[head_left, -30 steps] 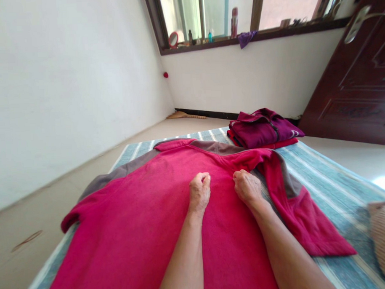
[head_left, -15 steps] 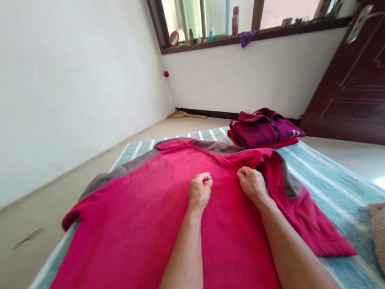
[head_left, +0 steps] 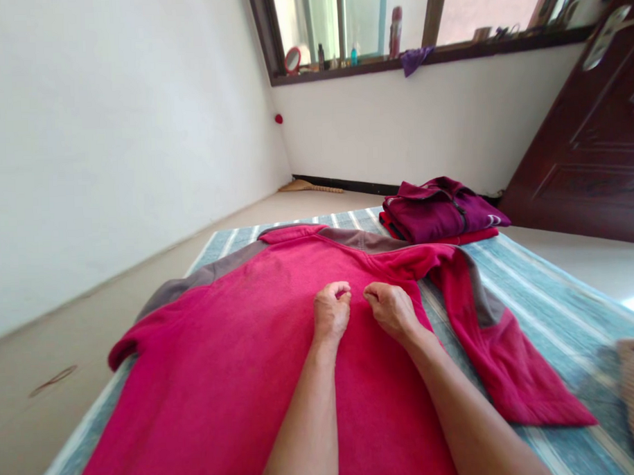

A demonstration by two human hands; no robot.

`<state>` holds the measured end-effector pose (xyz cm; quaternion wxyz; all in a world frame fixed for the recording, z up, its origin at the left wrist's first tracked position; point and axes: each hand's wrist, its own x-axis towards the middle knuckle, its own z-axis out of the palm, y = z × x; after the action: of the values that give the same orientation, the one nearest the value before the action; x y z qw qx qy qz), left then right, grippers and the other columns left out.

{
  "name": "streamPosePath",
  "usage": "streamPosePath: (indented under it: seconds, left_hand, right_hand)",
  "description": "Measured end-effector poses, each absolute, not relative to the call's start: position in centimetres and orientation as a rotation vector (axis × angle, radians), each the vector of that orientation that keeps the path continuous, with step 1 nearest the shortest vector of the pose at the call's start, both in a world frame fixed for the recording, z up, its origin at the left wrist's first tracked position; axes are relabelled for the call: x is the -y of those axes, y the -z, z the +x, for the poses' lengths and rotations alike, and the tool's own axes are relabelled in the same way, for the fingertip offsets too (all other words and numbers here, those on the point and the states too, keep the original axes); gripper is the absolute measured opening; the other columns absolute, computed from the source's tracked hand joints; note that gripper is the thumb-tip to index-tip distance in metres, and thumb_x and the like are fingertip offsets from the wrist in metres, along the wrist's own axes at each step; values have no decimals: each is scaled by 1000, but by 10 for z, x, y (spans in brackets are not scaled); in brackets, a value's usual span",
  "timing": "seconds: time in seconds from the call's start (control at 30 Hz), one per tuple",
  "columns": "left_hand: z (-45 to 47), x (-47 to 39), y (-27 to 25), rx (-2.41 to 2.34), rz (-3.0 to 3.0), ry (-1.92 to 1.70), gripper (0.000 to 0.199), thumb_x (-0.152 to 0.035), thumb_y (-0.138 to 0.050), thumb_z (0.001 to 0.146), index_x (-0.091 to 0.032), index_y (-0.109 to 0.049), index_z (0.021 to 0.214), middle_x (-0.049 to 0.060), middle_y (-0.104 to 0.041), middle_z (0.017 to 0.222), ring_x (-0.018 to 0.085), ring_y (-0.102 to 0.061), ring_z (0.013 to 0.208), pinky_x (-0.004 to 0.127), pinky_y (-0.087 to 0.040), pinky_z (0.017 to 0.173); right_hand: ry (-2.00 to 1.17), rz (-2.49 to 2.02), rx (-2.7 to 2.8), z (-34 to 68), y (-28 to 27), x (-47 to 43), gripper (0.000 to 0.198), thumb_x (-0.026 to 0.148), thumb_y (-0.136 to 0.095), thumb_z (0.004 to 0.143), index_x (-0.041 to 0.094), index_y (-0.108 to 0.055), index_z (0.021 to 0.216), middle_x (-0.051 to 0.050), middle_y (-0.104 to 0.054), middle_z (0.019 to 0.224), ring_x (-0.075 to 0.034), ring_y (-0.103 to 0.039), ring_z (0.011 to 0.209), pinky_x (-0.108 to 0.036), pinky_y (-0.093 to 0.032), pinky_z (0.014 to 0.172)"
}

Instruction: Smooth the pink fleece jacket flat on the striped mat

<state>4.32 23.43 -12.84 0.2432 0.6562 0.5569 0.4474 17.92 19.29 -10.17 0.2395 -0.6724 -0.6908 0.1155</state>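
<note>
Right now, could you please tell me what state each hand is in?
Left hand: curled shut, resting on the pink fleece top; a pinch of fabric cannot be told.
Right hand: curled shut on the same top.

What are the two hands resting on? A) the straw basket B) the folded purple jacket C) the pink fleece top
C: the left hand and right hand both sit curled on the pink fleece top, while the folded purple jacket lies farther away.

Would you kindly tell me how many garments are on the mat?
3: a pink fleece spread under both hands; a purple jacket folded at the far edge, atop a red garment. More may be hidden beneath.
</note>
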Motion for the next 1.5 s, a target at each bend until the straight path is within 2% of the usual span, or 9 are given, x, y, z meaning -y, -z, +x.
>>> streamPosePath:
  seconds: [0.37,0.9,1.17,1.37,1.5]
  left_hand:
    - [46,-232,126,-1559,1782,-1195,21,1,-60,70,-16,-69,78,4,-73,85,17,-67,83,33,-51,86]
    - [50,-230,126,-1588,1729,-1154,19,2,-60,72,-13,-69,81,6,-73,86,15,-66,83,27,-49,84]
    - [49,-231,127,-1590,1734,-1155,19,1,-61,73,-13,-69,82,6,-72,87,15,-66,83,26,-50,83]
    - [48,-231,127,-1597,1754,-1148,20,1,-61,72,-13,-69,85,7,-72,88,15,-66,83,27,-50,84]
    - [48,-230,127,-1599,1782,-1134,23,3,-62,69,-14,-69,84,6,-72,88,15,-66,83,27,-50,83]
  right_hand:
    - [-161,-1925,2073,171,104,-191,23,25,-47,93,24,-69,88,-3,-69,91,-16,-63,83,-22,-33,61]
    - [-117,-2018,2157,161,104,-197,25,24,-43,93,21,-67,91,-7,-68,93,-19,-63,82,-26,-36,62]
    - [-209,-1992,1997,165,109,-200,22,21,-44,90,19,-66,89,-8,-68,84,-20,-63,77,-26,-34,61]
    - [-357,-1855,1804,175,113,-203,18,19,-47,85,19,-63,78,-5,-66,75,-17,-60,73,-24,-35,63]
    - [-498,-1734,1668,181,116,-206,17,20,-45,82,19,-59,71,-2,-63,64,-15,-58,62,-23,-38,59]
